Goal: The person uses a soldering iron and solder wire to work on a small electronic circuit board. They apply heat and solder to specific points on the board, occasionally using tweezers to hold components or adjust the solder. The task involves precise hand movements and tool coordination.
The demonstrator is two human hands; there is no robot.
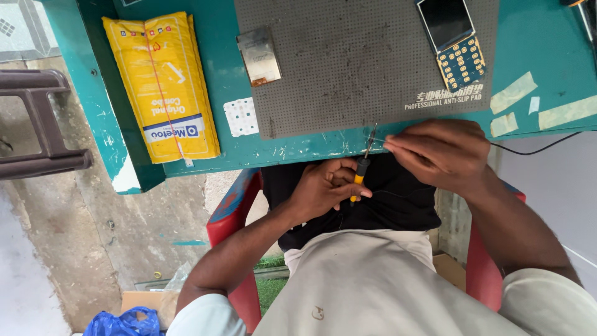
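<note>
Nearest my camera: pale trousers and black shirt of the seated person, red chair beneath. Left hand [326, 186]: closed around a small screwdriver [359, 177] with yellow-and-black handle, tip raised to the bench [547, 56] edge. Right hand [444, 152]: fingers pinched on something thin at that tip; I cannot tell what. Grey anti-slip mat [348, 62]: carries an opened phone [457, 40], screen and bare keypad board exposed, and a loose metal plate [259, 56]. Yellow packet [165, 84] lies left. Status, as judged: phone dismantled, not reassembled.
</note>
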